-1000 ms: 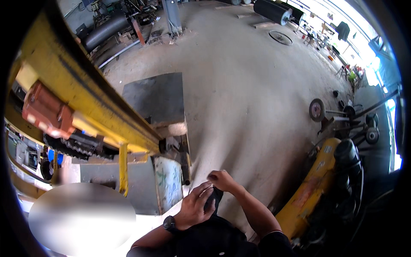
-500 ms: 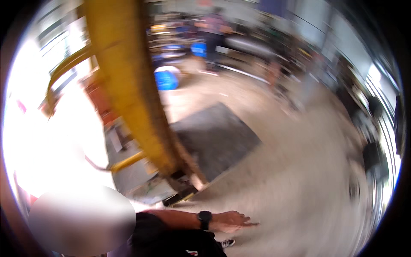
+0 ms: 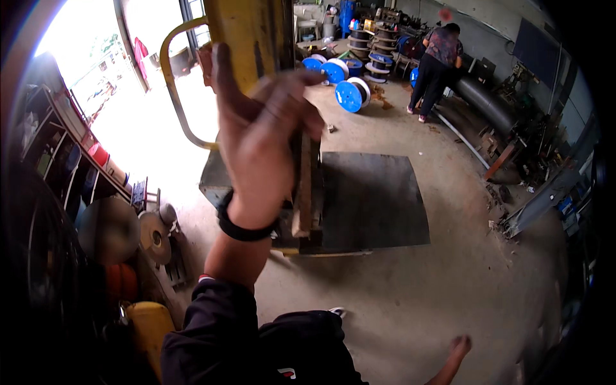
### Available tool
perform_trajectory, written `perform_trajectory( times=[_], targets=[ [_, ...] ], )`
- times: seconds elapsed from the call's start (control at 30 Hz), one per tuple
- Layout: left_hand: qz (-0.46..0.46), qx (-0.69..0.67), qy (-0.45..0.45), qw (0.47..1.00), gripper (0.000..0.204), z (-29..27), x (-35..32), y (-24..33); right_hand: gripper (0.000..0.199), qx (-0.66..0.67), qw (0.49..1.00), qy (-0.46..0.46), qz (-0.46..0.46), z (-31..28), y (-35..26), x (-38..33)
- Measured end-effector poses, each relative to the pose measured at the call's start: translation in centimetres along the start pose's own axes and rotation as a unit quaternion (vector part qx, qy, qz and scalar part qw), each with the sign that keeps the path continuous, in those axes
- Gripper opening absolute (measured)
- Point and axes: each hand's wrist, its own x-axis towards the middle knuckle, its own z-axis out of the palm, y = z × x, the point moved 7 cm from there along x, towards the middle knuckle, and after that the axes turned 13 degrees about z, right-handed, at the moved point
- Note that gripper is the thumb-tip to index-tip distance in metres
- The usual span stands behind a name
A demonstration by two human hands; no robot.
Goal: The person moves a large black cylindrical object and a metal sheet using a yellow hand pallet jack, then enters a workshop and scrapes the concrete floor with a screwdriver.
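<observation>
My left hand (image 3: 266, 151) is raised in the middle of the view, a black band on its wrist. Its fingers are spread and slightly blurred, and I see nothing held in them. Behind it stands a yellow upright frame (image 3: 250, 45) with a curved handle (image 3: 168, 70) on its left side; whether the hand touches the frame, I cannot tell. A flat dark metal sheet (image 3: 375, 202) lies beyond the hand, next to a narrow brown bar (image 3: 303, 199). Low at the right, my right hand (image 3: 461, 346) hangs with curled fingers, away from any object; its inside is hidden.
Blue-sided spools (image 3: 350, 96) stand on the floor ahead. A co-worker (image 3: 439, 70) bends by a large dark roller (image 3: 484, 102). Shelving (image 3: 58, 141), a disc-shaped reel (image 3: 154, 237) and a yellow cylinder (image 3: 151, 330) line the left. Metal parts (image 3: 536, 205) crowd the right.
The view has turned, and the yellow frame and sheet appear in different places. My left hand, low before, is now raised in front of the frame. My right hand has come into view.
</observation>
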Motion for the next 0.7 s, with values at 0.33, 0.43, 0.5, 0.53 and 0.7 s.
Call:
perform_trajectory(
  times=[0.33,0.43,0.5,0.53,0.7],
  targets=[
    [0.022,0.072,0.076,0.994,0.076,11.6,-4.9,-10.7,0.007,-0.531,0.783,-0.138,-0.292,9.6,-0.5,-1.7],
    [-0.034,0.029,0.107,0.993,0.04,16.6,-1.5,-15.1,0.017,-0.527,0.816,-0.221,0.092,3.0,12.5,5.5],
    [-0.024,0.227,-0.109,0.968,0.027,21.2,-5.1,-18.2,0.018,-0.528,0.819,-0.189,0.119,-0.1,12.9,5.5],
    [-0.111,0.082,-0.103,0.985,0.022,24.6,-8.3,-21.8,0.019,-0.527,0.819,-0.195,0.119,0.0,12.3,7.4],
    [-0.349,0.02,-0.402,0.846,0.022,41.7,-30.8,-31.4,0.022,-0.475,0.851,-0.152,0.162,-5.0,10.6,14.1]
  ],
)
